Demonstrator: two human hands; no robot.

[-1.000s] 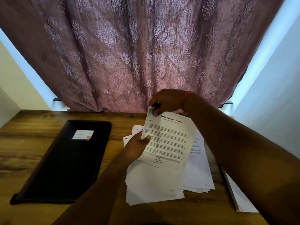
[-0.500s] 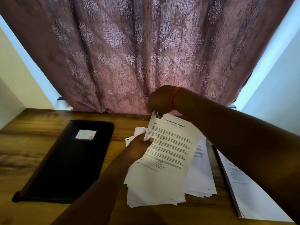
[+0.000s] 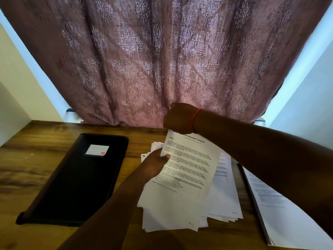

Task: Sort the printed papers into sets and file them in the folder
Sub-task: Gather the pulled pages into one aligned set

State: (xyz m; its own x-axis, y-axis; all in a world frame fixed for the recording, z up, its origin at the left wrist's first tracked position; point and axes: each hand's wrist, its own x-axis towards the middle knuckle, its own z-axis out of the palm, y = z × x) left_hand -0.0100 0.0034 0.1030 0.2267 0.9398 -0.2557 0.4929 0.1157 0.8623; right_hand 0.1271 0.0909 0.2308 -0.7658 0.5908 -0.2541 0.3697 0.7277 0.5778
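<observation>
My left hand [image 3: 155, 166] grips the left edge of a held-up set of printed papers [image 3: 189, 168] headed "Sample Education Transcript". My right hand [image 3: 178, 118] is closed over the set's top left corner, knuckles toward me, with a small blue object [image 3: 173, 131] just showing under the fingers; what it is I cannot tell. Beneath the set, several loose printed sheets [image 3: 225, 195] lie fanned on the wooden table [image 3: 27, 168]. A closed black folder [image 3: 77, 177] with a white label lies flat to the left, apart from both hands.
Another printed sheet on a dark-edged board or open cover [image 3: 288, 213] lies at the right under my right forearm. A patterned mauve curtain [image 3: 162, 60] hangs along the table's back edge. White walls close in on both sides.
My right hand has rolled over the top corner of the set, so the blue object is now almost hidden. The view has tilted up and right. My left hand keeps its grip.
</observation>
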